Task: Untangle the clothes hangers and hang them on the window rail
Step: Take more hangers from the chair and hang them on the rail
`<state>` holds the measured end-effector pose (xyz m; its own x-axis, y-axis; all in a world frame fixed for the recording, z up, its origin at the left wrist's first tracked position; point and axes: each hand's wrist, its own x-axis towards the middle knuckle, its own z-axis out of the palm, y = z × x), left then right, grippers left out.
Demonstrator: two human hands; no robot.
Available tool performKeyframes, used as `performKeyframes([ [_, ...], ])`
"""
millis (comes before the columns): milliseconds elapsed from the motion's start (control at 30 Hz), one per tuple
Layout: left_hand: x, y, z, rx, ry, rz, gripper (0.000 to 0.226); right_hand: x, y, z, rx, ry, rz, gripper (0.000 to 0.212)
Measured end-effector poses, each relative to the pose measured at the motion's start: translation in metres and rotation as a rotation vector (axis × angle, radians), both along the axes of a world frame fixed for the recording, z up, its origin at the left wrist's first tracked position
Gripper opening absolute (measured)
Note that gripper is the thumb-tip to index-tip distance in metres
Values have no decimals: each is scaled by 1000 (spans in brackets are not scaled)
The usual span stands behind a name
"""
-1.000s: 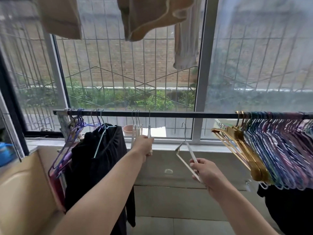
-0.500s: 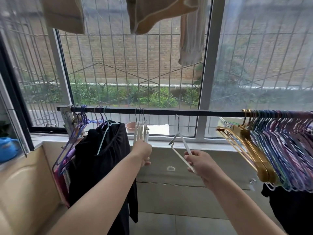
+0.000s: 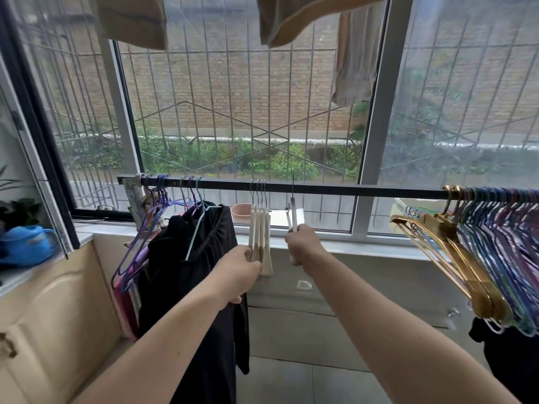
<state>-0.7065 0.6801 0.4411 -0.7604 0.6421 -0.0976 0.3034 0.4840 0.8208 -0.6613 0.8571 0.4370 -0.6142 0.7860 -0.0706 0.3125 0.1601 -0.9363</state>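
Note:
A black window rail runs across the middle of the view. Three white hangers hang from it side by side, and my left hand holds their lower ends. My right hand grips one more white hanger, turned edge-on, with its metal hook raised against the rail just right of the three. Whether the hook sits over the rail I cannot tell. A dense row of gold and coloured hangers fills the rail's right end.
Purple and blue hangers and a black garment hang at the rail's left end. A blue watering can sits on the left counter above a cream cabinet. Cloths hang overhead. Black fabric hangs at lower right.
My right hand lifted the white hanger up and turned it edge-on, bringing its hook to the rail beside the three hung ones. My left hand slid down to hold their lower ends.

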Motion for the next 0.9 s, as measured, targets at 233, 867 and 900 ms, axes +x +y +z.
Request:
performKeyframes([
  [233,-13,-24,-5,10,-69,56,52,-13,-20,-23,38,-110,29,23],
  [867,9,-4,-18,90,-163,28,18,-5,-21,-44,-14,20,155,68],
  [900,24,2,-22,97,-172,6,16,16,-16,-50,-13,16,121,73],
])
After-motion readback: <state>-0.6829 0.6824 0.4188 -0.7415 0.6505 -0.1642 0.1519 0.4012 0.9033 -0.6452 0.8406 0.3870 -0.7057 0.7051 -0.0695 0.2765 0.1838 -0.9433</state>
